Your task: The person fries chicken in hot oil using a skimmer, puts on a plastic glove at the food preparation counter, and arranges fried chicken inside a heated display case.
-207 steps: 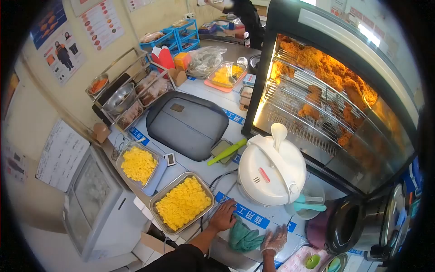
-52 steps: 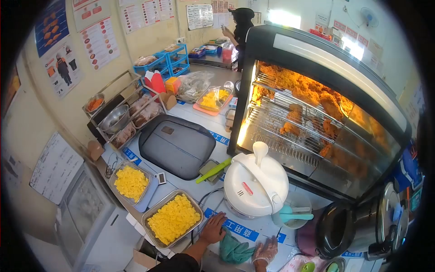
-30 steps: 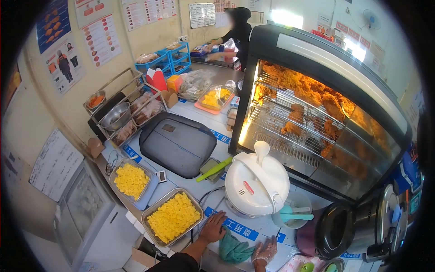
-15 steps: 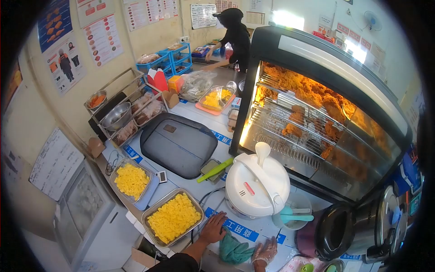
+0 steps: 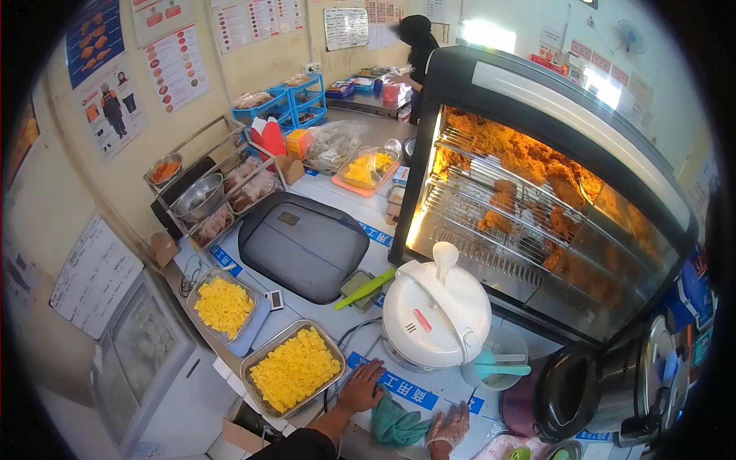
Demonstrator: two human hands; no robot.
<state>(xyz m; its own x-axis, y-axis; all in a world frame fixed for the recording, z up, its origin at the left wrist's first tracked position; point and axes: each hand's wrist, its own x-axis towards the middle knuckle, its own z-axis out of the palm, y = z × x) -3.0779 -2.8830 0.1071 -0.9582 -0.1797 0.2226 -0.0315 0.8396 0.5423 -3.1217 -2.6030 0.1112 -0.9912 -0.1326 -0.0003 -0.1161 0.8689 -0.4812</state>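
Observation:
My left hand (image 5: 362, 388) lies flat on the worktop, fingers stretched out, between a metal tray of yellow scrambled egg (image 5: 247, 373) and a crumpled green cloth (image 5: 399, 420). A clear plastic glove covers my right hand (image 5: 449, 426), which rests on the worktop just right of the cloth with its fingers apart. Neither hand holds anything. Beyond them stands a white rice cooker (image 5: 418, 326) with a white paddle on its lid. To its right is a clear container (image 5: 468, 376) with turquoise-handled utensils.
A lit glass cabinet of fried chicken (image 5: 529, 207) fills the right. A dark flat griddle (image 5: 303, 249) lies mid-table, with a second egg tray (image 5: 224, 307) nearer the left edge. Large pots (image 5: 560, 391) stand at lower right. A person in black (image 5: 418, 54) is at the back.
The person at the back has straightened up and moved right, partly behind the cabinet, drawing their arms away from the rear counter. My hands and the cloth have stayed in place.

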